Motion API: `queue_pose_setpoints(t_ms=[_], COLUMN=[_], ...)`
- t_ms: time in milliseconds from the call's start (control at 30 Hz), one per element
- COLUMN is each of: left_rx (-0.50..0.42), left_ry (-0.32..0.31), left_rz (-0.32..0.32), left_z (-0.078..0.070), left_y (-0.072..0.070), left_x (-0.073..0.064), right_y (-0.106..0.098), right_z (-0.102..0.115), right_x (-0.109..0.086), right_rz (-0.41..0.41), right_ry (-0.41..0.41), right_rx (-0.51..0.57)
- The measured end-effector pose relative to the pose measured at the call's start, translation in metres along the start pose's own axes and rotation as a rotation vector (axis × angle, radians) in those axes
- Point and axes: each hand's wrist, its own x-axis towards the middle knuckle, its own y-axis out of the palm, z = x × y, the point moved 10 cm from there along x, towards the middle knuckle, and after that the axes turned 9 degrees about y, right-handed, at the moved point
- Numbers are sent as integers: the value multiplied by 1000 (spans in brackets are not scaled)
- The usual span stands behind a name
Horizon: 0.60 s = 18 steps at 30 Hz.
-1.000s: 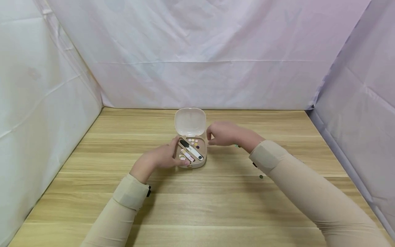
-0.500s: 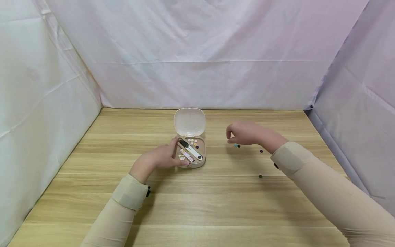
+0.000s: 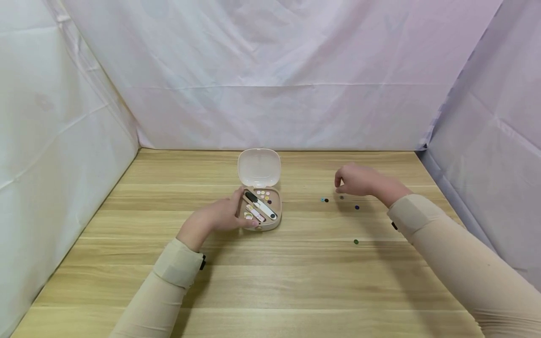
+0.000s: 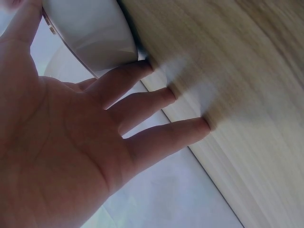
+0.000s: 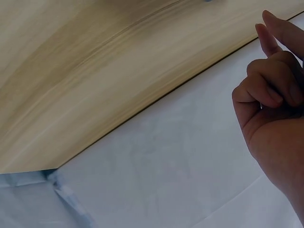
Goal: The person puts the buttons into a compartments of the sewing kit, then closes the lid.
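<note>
A small white case [image 3: 276, 224] stands on the table with its clear lid [image 3: 259, 168] raised. My left hand [image 3: 215, 216] grips its left side, thumb at the front and index finger toward the back. In the left wrist view the other fingers [image 4: 166, 135] reach down to the tabletop beside the case [image 4: 95, 33]. Inside lie a white tool with a black end [image 3: 266, 209], a pink patterned piece [image 3: 255, 213] and several small buttons [image 3: 266, 198]. My right hand [image 3: 357, 179] hovers above a grey button [image 3: 342, 197], thumb and index fingertip slightly apart, holding nothing visible.
Loose on the wooden table [image 3: 270, 281] lie a light-blue button [image 3: 322, 200] touching a black button [image 3: 327, 200], a blue button [image 3: 357, 207] and a green button [image 3: 356, 241]. White cloth [image 3: 270, 112] hangs behind the table and on both sides.
My right hand has moved rightward from beside the case to over the loose buttons, uncovering several of them. My left hand stays on the case.
</note>
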Motion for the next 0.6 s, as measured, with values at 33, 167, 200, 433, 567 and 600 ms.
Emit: queue_pose_setpoints(t_ms=[33, 167, 200, 433, 567, 600], left_rx=[-1, -2, -3, -12, -13, -13], left_ry=[1, -3, -2, -3, -11, -12], left_rz=[0, 1, 1, -3, -1, 0], left_z=[0, 0, 0, 0, 0, 0], left_y=[0, 0, 0, 0, 0, 0], left_x=[0, 0, -1, 0, -1, -1], right_y=[0, 3, 5, 15, 20, 21], right_z=[-3, -13, -15, -25, -30, -31], right_x=[0, -2, -2, -2, 0, 1], right_rz=[-2, 8, 15, 39, 35, 34], right_ry=[4, 25, 30, 55, 60, 62], right_rx=[1, 10, 16, 55, 59, 60])
